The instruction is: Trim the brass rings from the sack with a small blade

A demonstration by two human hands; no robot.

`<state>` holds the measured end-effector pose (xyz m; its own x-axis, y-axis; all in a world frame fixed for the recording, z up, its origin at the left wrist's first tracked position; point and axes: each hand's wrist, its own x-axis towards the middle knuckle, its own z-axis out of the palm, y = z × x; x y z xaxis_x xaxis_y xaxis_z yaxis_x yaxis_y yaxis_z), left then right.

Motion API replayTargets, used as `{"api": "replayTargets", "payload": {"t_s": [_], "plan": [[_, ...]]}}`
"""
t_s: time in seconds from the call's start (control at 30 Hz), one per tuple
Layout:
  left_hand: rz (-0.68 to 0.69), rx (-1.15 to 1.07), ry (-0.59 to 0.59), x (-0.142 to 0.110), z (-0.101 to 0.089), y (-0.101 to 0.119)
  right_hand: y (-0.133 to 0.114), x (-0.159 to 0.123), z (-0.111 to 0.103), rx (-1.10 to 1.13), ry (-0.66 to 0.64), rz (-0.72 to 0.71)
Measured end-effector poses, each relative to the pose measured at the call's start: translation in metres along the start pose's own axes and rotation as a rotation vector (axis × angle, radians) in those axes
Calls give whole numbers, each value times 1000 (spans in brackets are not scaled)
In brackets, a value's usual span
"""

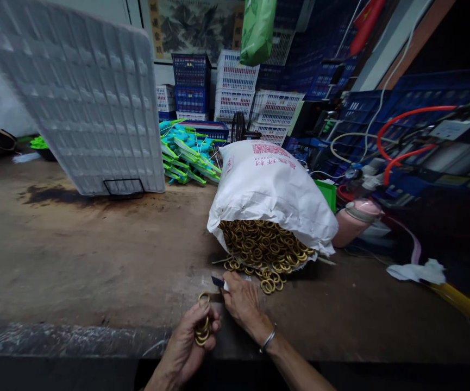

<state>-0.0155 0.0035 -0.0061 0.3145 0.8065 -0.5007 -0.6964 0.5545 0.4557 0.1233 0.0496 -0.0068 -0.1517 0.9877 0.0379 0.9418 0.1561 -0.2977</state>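
Several brass-coloured rings [202,332] sit in my left hand [188,331], one of them pinched upright between thumb and fingertip. Just to its right is my right hand [243,301], its fingers closed round a small knife [218,282] whose dark blade points left. The knife's grip is mostly hidden by my fingers, and a metal bangle circles that wrist. Beyond my hands lies a white woven sack [271,184] with its mouth towards me, full of brass-coloured rings [259,244]. A few loose rings [272,283] have spilled onto the wooden table [96,260].
A ribbed translucent panel [104,108] stands upright at the left. Green and blue plastic pieces [189,152] are heaped behind the sack, before stacked crates [235,92]. To the right are a pink bottle [355,222], red hoses [385,133] and a white cloth [418,270].
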Motion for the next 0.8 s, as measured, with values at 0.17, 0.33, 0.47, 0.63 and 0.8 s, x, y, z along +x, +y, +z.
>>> {"api": "replayTargets", "payload": {"t_s": [0.17, 0.33, 0.47, 0.63, 0.8], "plan": [[41, -41, 38, -2, -6, 11, 6, -1, -7, 54, 34, 21], [129, -64, 76, -8, -15, 34, -6, -8, 2, 137, 20, -77], [172, -74, 88, -12, -19, 44, -20, -11, 16, 130, -12, -129], [176, -48, 108, -11, -19, 41, -24, -8, 17, 160, -49, -123], [230, 124, 159, -11, -15, 31, -22, -7, 9, 210, -43, -90]]}}
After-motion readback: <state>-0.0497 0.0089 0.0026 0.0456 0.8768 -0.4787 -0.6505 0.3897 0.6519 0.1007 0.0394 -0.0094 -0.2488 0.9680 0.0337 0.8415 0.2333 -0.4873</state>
